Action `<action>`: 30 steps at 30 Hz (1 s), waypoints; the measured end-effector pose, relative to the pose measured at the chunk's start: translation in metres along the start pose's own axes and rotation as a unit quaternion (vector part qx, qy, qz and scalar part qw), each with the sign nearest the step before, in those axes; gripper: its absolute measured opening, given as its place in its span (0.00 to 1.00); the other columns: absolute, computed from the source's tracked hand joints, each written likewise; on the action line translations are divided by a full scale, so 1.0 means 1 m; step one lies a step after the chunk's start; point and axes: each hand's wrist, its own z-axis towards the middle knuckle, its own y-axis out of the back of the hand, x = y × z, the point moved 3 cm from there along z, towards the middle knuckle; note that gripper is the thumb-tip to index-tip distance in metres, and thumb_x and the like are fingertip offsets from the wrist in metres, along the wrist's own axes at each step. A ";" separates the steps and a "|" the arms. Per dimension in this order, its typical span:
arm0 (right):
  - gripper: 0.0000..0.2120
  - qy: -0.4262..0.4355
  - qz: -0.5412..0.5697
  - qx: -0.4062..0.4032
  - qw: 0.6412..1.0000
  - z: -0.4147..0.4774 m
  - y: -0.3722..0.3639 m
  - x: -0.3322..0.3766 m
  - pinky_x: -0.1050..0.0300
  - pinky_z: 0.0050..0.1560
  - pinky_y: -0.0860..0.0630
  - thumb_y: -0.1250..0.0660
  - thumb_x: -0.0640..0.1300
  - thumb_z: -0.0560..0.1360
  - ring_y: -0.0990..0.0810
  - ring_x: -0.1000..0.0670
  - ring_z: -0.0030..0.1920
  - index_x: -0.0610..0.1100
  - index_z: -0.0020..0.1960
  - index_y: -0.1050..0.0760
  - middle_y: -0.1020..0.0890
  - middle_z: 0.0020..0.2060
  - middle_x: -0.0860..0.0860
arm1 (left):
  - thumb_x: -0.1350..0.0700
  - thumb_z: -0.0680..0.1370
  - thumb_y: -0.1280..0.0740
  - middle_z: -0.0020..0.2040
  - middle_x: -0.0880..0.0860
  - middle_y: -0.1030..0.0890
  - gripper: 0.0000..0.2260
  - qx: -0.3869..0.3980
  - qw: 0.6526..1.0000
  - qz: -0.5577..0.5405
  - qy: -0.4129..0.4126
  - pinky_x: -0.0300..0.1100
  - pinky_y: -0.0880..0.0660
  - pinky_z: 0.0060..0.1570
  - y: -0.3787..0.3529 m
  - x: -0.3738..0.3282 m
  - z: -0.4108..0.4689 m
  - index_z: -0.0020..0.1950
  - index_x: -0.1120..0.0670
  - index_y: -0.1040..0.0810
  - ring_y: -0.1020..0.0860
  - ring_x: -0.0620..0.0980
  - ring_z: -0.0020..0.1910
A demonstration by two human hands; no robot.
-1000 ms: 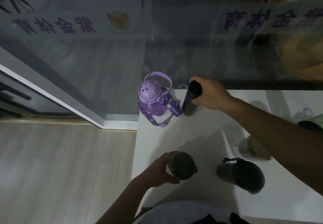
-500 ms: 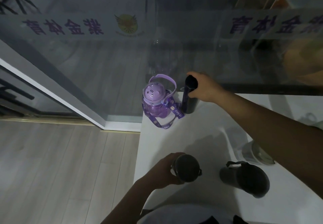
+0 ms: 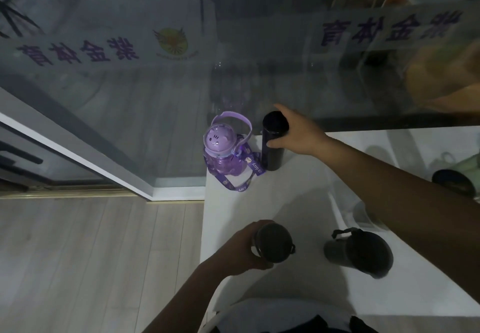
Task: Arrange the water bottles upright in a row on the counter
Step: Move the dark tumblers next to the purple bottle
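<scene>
Both arms are bare and 2 hands are in view. The right arm enters from the right edge and is stretched out far forward and left. The right hand (image 3: 298, 137) holds the upper part of the slim black bottle (image 3: 272, 153), thumb on its near side and index finger straight past the cap. The left forearm rises from the bottom edge, elbow bent. The left hand (image 3: 241, 249) is close to the body, fingers curled round the dark round-lidded bottle (image 3: 275, 244) from its left.

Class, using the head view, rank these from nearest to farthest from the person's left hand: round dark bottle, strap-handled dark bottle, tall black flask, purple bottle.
1. The round dark bottle: gripped by the left hand.
2. The strap-handled dark bottle: on the counter to its right.
3. The tall black flask and the purple bottle: both at the far end, too close to call.
</scene>
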 end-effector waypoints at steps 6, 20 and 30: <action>0.34 -0.041 0.039 -0.069 0.996 -0.074 0.016 -0.034 0.48 0.63 0.27 0.28 0.55 0.72 0.29 0.47 0.66 0.53 0.73 0.37 0.32 0.71 0.50 | 0.53 0.67 0.21 0.65 0.40 0.25 0.33 0.002 1.000 0.001 -0.002 0.43 0.28 0.66 0.006 -0.006 0.002 0.68 0.44 0.30 0.28 0.42 0.66; 0.19 -0.086 0.104 -0.105 0.985 -0.230 0.016 -0.087 0.60 0.58 0.33 0.29 0.53 0.72 0.28 0.58 0.58 0.63 0.61 0.29 0.29 0.56 0.68 | 0.60 0.66 0.21 0.61 0.44 0.21 0.34 -0.050 0.998 -0.032 -0.016 0.48 0.23 0.59 0.016 -0.086 0.110 0.68 0.44 0.29 0.24 0.44 0.60; 0.23 -0.081 0.130 -0.161 0.975 -0.258 0.025 -0.110 0.61 0.58 0.30 0.26 0.46 0.71 0.25 0.59 0.56 0.70 0.54 0.31 0.28 0.56 0.72 | 0.70 0.68 0.26 0.62 0.52 0.23 0.31 -0.161 0.976 -0.146 -0.008 0.31 0.30 0.52 -0.012 -0.124 0.189 0.68 0.56 0.29 0.26 0.44 0.55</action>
